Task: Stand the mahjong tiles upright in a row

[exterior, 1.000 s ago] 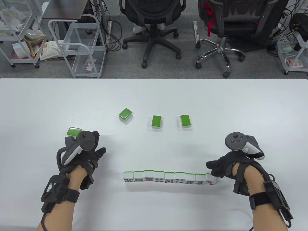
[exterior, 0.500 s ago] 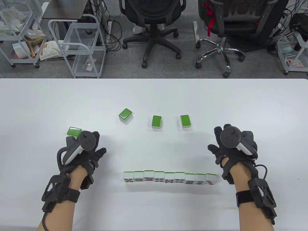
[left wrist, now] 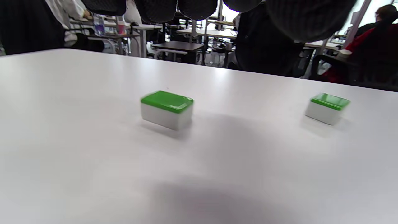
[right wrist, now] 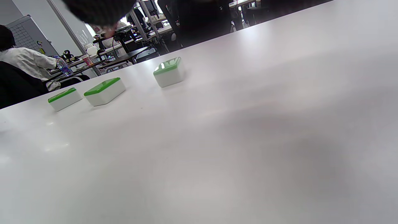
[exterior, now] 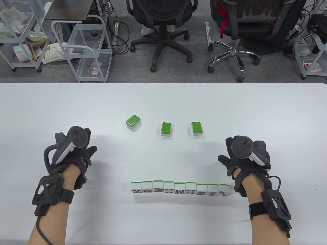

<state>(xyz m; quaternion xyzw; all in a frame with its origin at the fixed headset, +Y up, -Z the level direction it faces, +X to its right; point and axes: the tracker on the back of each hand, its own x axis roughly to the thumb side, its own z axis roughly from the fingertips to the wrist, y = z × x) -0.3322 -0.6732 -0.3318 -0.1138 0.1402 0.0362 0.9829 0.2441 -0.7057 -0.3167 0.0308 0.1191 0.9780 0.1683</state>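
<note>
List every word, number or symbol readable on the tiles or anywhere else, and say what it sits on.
No text reads clearly in any view.
Row of upright tiles: faces show dot and bar patterns with red marks, too small to name.
Flat tiles: green backs up, faces hidden.
Red packet on the right cart: print too small to read.
Wrist strap patches: pale marks, unreadable.

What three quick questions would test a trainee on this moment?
1. How many tiles stand upright in the row?
2. True or false: the right hand grips a tile.
3. The three loose tiles in the middle of the table view lie: A) flat, green backs up; B) flat, faces up; C) stacked on each other.
Key: 1) nine; 2) false; 3) A.
</note>
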